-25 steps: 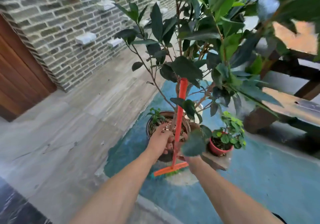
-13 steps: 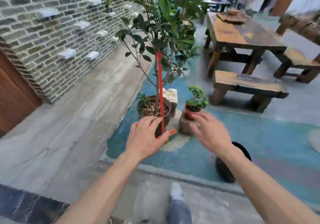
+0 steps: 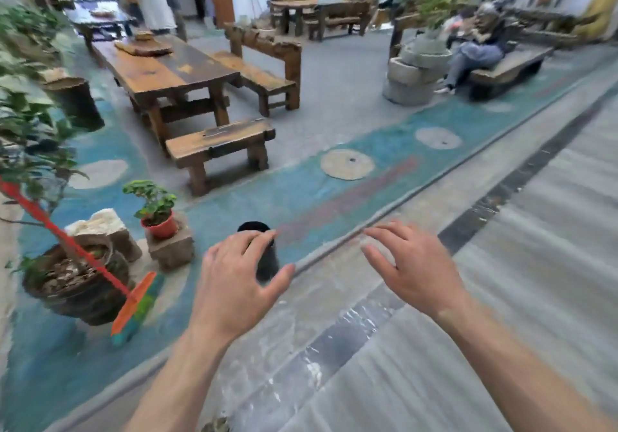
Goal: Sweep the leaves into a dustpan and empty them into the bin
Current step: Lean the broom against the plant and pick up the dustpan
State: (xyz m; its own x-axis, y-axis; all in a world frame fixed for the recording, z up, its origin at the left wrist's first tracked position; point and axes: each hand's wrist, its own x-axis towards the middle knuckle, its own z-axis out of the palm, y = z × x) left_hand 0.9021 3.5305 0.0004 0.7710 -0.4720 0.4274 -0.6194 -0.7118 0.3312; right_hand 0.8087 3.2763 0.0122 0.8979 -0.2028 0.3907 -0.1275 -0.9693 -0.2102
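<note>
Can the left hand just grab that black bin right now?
Probably yes. The left hand is open and empty, and the bin sits just beyond its fingers with nothing between them. The broom leans on the big pot off to the left, clear of that path.

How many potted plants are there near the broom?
2. A large dark pot sits at the left with the red-handled broom leaning against it; a small red pot stands on a stone block just right of it. Foliage at the left edge may hide more.
</note>
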